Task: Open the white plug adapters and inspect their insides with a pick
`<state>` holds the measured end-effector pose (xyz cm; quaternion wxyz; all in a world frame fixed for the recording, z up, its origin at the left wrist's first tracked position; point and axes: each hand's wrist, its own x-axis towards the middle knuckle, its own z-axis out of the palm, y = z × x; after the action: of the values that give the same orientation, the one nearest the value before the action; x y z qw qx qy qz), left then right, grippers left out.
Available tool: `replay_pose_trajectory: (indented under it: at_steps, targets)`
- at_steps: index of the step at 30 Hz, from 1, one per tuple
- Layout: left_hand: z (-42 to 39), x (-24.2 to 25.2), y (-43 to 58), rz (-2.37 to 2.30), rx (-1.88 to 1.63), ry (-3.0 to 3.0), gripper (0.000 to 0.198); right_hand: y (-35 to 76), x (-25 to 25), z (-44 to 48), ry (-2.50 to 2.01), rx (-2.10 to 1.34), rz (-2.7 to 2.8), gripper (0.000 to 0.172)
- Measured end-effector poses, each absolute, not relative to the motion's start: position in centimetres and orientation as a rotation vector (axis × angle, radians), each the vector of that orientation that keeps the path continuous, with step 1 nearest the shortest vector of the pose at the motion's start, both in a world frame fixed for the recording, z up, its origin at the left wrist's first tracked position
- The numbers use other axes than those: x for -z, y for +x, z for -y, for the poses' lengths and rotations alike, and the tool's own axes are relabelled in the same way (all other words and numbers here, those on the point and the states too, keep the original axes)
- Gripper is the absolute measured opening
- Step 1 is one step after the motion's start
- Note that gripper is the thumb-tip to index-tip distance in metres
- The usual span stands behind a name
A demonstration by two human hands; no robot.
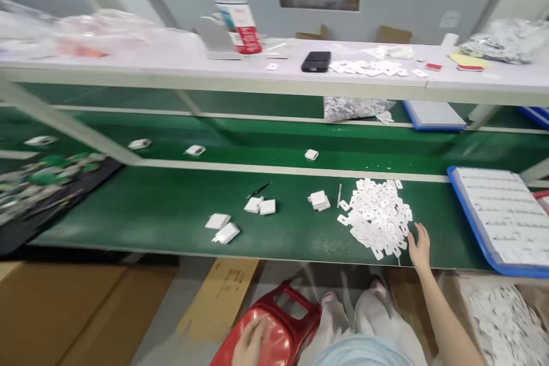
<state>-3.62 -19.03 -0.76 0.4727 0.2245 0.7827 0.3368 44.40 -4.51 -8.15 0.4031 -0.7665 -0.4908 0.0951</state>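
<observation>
My right hand rests at the right edge of a heap of small white plastic pieces on the green bench, fingers apart, with nothing seen in them. Low in the view, my left hand is over the seat of a red plastic stool. Motion smears its fingers, so its grip and any contact with the stool are unclear. Left of the heap sit white charger-like blocks, and further left are other such blocks. A thin pale stick lies beside the heap.
A blue tray of white parts stands on the right. Behind the bench runs a green belt carrying several white units. The shelf above holds a black phone-like object and plastic bags. A cardboard box is below left.
</observation>
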Motion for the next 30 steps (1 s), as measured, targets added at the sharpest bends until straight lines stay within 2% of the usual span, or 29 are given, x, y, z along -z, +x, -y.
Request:
replay_pose_trajectory:
  at_steps: [3, 7, 11, 15, 21, 30]
  targets:
    - [12.6, 1.2, -1.6, -1.772, -0.707, 1.118, 0.024, 44.7, 8.7, 5.2, -1.981, -0.162, 1.191, 0.041]
    - [6.9, 2.9, 8.2, -1.238, -0.56, 1.831, 0.029, 45.9, 8.4, 2.7, -2.011, -0.135, 1.223, 0.042]
    - [3.9, 4.2, 19.8, -0.502, -0.418, 2.323, 0.043, 47.7, 7.6, -4.3, -1.966, -0.192, 1.401, 0.042]
    - [0.3, 5.4, 27.0, -0.006, -0.333, 2.576, 0.042, 49.1, 7.2, -11.9, -1.875, -0.287, 1.648, 0.041]
    - [-4.1, 7.7, 29.7, -0.034, -0.272, 2.732, 0.046, 49.2, 7.7, -17.5, -1.705, -0.47, 1.979, 0.043]
    - [-5.3, 8.6, 25.7, -0.162, -0.175, 2.76, 0.047, 43.6, 8.8, -16.5, -1.521, -0.593, 2.15, 0.044]
